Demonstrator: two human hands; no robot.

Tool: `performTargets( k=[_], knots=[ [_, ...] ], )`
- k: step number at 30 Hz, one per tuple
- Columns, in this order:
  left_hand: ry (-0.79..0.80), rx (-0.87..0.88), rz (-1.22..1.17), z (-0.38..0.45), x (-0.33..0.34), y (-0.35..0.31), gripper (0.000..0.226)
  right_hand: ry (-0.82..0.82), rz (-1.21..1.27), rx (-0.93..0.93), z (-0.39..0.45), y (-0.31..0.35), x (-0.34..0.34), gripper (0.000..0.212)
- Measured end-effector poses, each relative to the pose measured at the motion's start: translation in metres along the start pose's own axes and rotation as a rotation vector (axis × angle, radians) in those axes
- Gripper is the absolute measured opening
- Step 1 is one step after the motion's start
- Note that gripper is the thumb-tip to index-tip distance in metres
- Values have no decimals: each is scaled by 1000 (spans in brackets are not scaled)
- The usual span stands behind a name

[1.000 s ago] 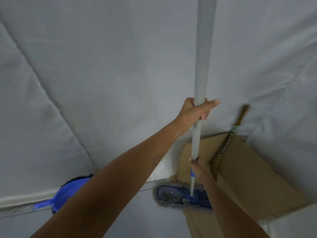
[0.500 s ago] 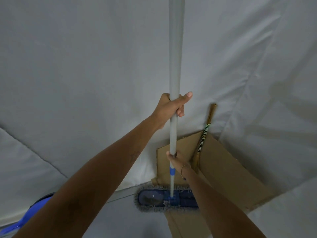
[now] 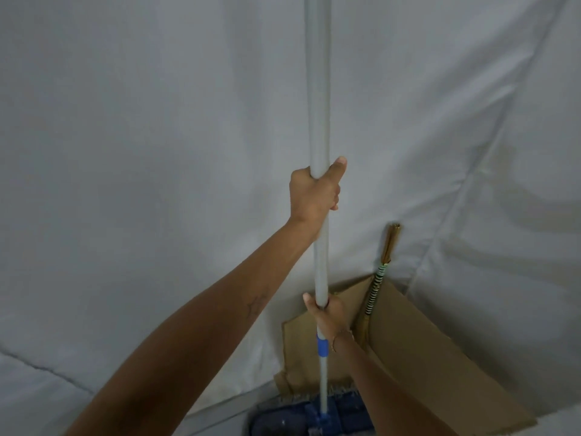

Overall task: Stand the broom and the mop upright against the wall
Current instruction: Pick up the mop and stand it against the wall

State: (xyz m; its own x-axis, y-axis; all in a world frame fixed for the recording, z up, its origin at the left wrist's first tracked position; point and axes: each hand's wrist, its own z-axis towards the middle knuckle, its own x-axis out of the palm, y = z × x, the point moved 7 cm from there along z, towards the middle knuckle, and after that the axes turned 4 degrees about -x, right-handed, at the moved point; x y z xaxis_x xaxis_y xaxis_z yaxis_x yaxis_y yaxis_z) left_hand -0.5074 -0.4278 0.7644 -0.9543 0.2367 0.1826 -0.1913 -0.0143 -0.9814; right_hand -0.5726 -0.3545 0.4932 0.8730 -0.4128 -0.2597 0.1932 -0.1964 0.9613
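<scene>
The mop's long grey handle (image 3: 318,89) stands nearly vertical in the middle of the view, and its blue flat head (image 3: 314,418) rests on the floor at the bottom edge. My left hand (image 3: 314,191) grips the handle high up. My right hand (image 3: 327,313) holds it lower, just above a blue collar. The broom (image 3: 382,272), thin and brown with a striped black-and-white band, leans upright against the white cloth-covered wall (image 3: 157,152) to the right of the mop.
A flattened brown cardboard sheet (image 3: 424,357) leans in the corner behind the broom and the mop head. White cloth covers the wall on both sides of the corner and the floor at left.
The view has shifted right and up: the blue dustpan at lower left has left the frame. The mop handle now stands straighter and nearer the wall, both hands keeping their grip.
</scene>
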Motion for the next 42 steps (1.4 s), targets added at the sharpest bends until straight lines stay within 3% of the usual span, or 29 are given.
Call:
performTargets(
  k=[9, 17, 21, 32, 42],
  knots=[
    [-27, -1, 20, 74, 39, -7, 41, 23, -37, 10, 73, 15, -31, 26],
    [-104, 17, 114, 86, 79, -16, 37, 60, -27, -7, 106, 23, -62, 34],
    [-148, 8, 158, 85, 96, -9, 34, 88, 14, 20, 119, 12, -68, 27],
    [-294, -11, 154, 129, 62, 16, 32, 230, 0, 40, 149, -1, -36, 24],
    [-146, -68, 123, 166, 55, 51, 35, 180, -3, 146, 170, -24, -26, 24]
  ],
)
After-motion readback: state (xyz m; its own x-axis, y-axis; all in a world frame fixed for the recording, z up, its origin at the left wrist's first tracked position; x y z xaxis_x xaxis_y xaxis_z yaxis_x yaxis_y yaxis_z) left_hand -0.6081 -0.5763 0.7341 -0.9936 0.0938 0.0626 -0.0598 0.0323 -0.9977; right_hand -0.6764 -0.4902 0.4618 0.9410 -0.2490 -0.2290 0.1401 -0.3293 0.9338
